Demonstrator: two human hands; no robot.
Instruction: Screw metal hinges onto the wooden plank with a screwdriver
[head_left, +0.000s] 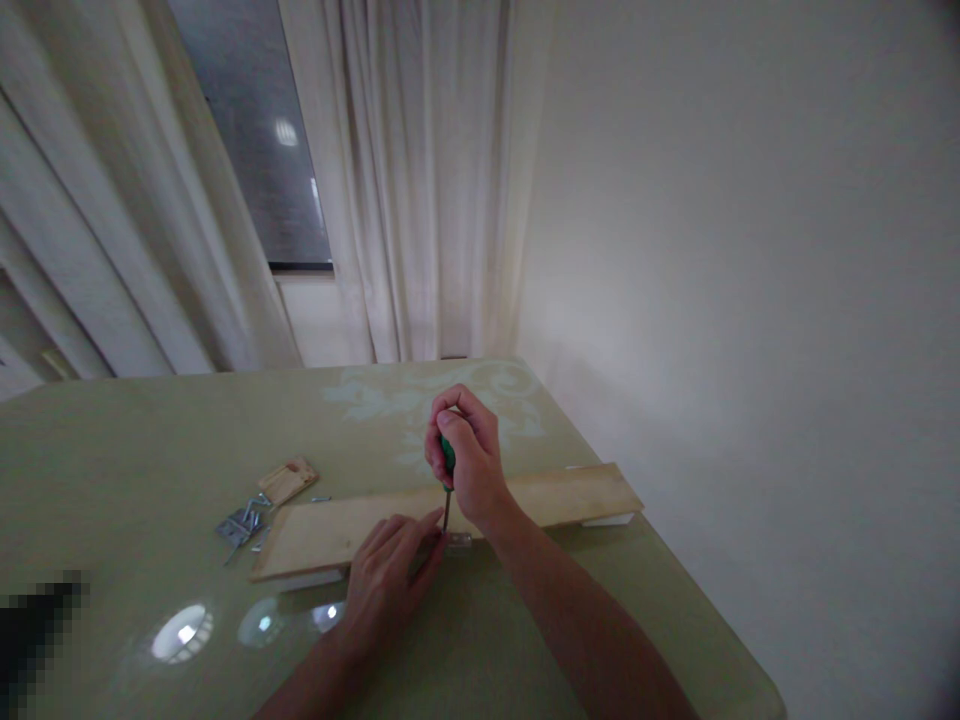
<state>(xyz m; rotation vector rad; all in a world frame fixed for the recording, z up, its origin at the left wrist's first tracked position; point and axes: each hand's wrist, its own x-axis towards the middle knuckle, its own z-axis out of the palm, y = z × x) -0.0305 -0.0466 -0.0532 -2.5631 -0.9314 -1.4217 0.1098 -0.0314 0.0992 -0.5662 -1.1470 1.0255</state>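
Board (555,498): pale bare wood, smooth, low sheen. Small block (289,480): wood, matt. Screwdriver handle (448,454): green, plastic-looking; shaft (447,510): slim metal. Loose fittings (240,525): grey metal, dull shine. Bench (150,440) top: smooth, glossy, mirroring lamps. Curtains (420,180): soft matt cloth, deep folds. Window pane (232,110): glass, reflective. Wall (720,250): smooth, matt. Small piece beside shaft tip (460,541): shiny, material unclear.

1 long board (559,495). At it: 1 L hand (390,570), 1 R hand (472,455), 1 screwdriver (448,458). Under it: 2 white blocks (609,520), 1 table (150,450). Off its L end: min. 1 sm. wood pc. (289,482), several metal pcs. (241,524), no. unclear.
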